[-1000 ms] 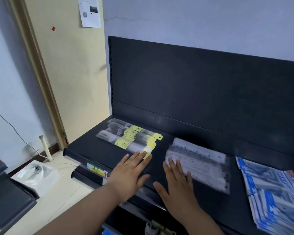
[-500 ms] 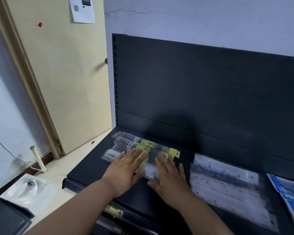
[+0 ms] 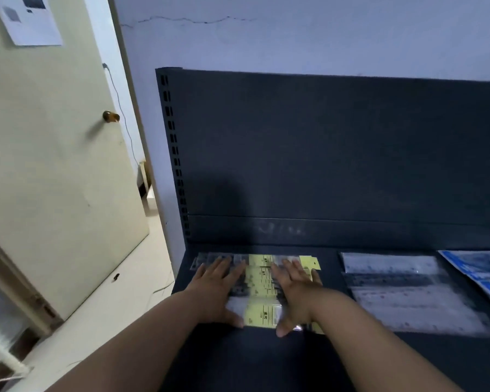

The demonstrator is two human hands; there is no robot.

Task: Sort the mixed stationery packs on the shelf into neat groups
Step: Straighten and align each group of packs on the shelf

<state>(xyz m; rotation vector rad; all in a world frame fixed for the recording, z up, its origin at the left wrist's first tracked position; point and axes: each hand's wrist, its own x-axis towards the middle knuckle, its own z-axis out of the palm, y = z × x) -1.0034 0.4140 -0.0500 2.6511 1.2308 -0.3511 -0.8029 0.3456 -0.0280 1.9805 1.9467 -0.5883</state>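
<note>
A stack of clear packs with yellow labels lies at the left end of the dark shelf. My left hand lies flat on the stack's left half, fingers straight and pointing to the back. On its right half my right hand rests the same way. To the right lies a group of clear grey-white packs, fanned out in overlapping rows. At the far right edge a group of blue and white packs is partly cut off by the frame.
The shelf's dark back panel rises behind the packs. A cream door with a brass knob stands open on the left, over a pale floor.
Both hands moved from the shelf's front edge onto the yellow-labelled packs and now press flat on them. The packs lie squarer to the shelf than before. My view has shifted left and closer.
</note>
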